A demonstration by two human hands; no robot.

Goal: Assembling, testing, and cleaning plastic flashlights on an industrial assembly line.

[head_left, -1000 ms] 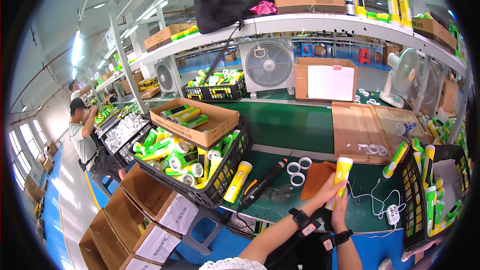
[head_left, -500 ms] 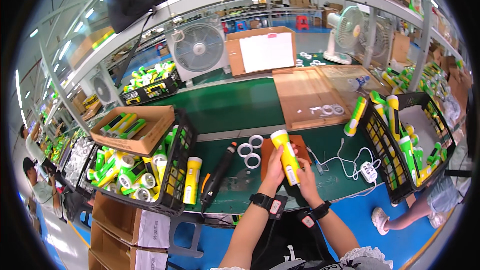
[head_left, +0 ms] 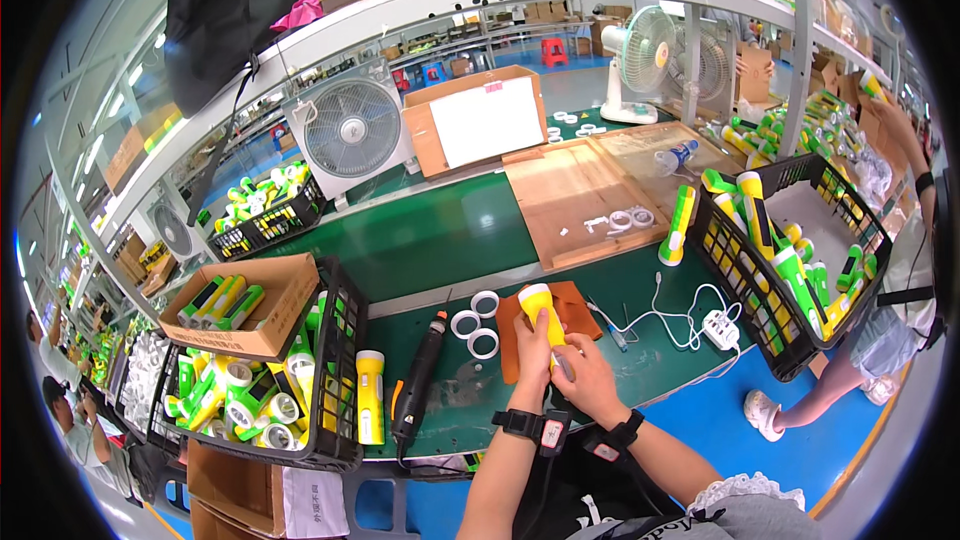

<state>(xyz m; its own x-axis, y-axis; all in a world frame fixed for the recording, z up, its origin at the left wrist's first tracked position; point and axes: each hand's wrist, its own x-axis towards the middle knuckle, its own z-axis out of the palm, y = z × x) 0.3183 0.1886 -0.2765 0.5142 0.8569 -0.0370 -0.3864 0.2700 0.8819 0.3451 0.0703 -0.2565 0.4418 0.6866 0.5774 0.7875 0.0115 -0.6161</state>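
Note:
A yellow flashlight (head_left: 541,304) with a white head is in my hands, tilted, head end away from me. My left hand (head_left: 534,348) is closed around its body. My right hand (head_left: 588,380) is closed at its near end, fingers pressed on the side; what they touch there is partly hidden. Beneath the flashlight lies an orange-brown pad (head_left: 573,316). White rings (head_left: 467,324) lie left of the pad. Beyond them lie a black electric screwdriver (head_left: 418,380) with an orange collar and another yellow flashlight (head_left: 370,400).
At left stands a black crate (head_left: 345,390) of flashlights, a cardboard box (head_left: 290,318) on top. Another black crate (head_left: 760,335) stands at right. A white charger block with cables (head_left: 720,330) and a wooden board (head_left: 570,230) are on the bench. A person's arm (head_left: 893,125) reaches in at right.
The view has turned, shifting the bench leftward in the picture. My right hand has closed around the flashlight's near end, covering more of it. A person's raised arm has appeared at right.

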